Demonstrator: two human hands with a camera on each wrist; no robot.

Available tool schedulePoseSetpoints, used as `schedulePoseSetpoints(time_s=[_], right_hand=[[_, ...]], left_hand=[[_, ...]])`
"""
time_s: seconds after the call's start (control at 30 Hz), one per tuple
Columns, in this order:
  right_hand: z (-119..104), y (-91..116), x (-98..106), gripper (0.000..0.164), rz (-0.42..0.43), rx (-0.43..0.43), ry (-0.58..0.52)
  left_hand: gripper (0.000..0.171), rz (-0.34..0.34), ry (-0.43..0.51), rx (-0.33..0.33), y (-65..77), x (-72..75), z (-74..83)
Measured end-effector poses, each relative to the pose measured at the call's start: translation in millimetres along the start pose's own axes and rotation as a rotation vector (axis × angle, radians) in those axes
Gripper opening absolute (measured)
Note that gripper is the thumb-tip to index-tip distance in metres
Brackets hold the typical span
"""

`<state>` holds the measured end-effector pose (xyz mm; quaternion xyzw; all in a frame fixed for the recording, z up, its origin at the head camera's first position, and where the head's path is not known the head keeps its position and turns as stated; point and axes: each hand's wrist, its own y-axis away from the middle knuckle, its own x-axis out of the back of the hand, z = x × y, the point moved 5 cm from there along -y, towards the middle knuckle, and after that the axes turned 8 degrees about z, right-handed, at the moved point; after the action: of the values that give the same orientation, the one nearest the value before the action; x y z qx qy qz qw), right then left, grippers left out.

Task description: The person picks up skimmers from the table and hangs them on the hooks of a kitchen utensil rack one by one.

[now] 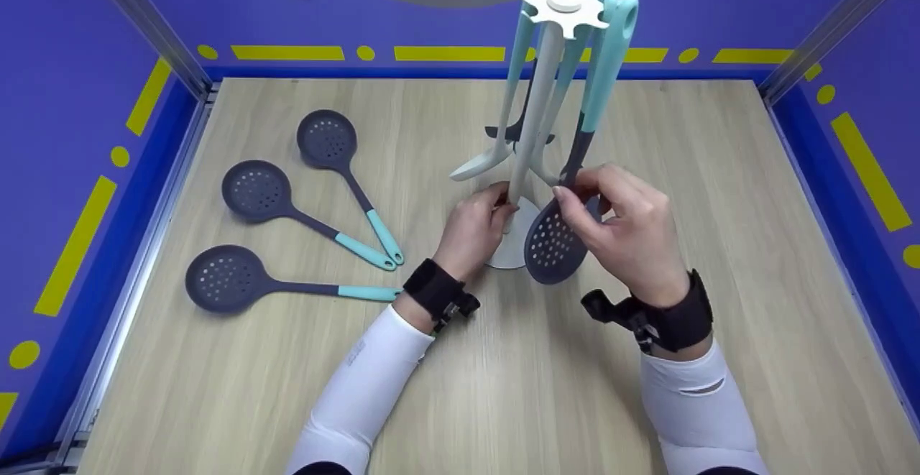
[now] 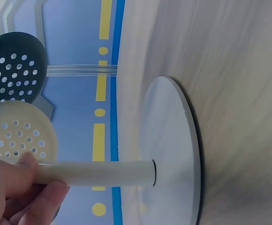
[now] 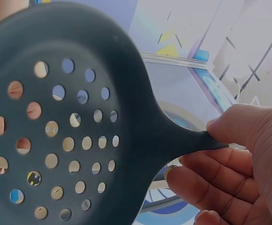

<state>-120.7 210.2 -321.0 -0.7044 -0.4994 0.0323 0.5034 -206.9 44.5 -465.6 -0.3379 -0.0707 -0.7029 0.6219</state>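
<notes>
My left hand [image 1: 473,227] grips the white pole [image 2: 103,173] of a utensil stand low down, above its round base [image 2: 171,140]. With thumb and fingers, my right hand [image 1: 629,227] pinches a dark grey skimmer [image 1: 552,245] at its neck, just above the perforated bowl. The skimmer's mint-green handle [image 1: 607,72] points up to the hooked top [image 1: 564,4] of the stand, on the right side. In the right wrist view the skimmer's bowl [image 3: 131,140] fills much of the picture, and the thumb lies on its neck.
Several other mint-handled utensils hang round the stand, among them a pale one [image 1: 478,166]. Left of it, three dark skimmers lie on the wooden table [image 1: 431,389]: a far one [image 1: 327,139], a middle one [image 1: 256,191] and a near one [image 1: 226,279]. Blue-purple walls [image 1: 86,101] enclose the table.
</notes>
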Motion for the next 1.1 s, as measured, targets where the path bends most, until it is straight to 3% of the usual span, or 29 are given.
schedulePoseSetpoints(time_s=[0.73, 1.1], right_hand=[[12, -3, -1, 0.007, 0.022, -0.027, 0.006], [21, -3, -4, 0.015, -0.046, -0.05, 0.083]], left_hand=[[0.025, 0.035, 0.028, 0.004, 2.2, 2.6, 0.5], [0.022, 0.075, 0.008, 0.018, 3.0, 3.8, 0.7]])
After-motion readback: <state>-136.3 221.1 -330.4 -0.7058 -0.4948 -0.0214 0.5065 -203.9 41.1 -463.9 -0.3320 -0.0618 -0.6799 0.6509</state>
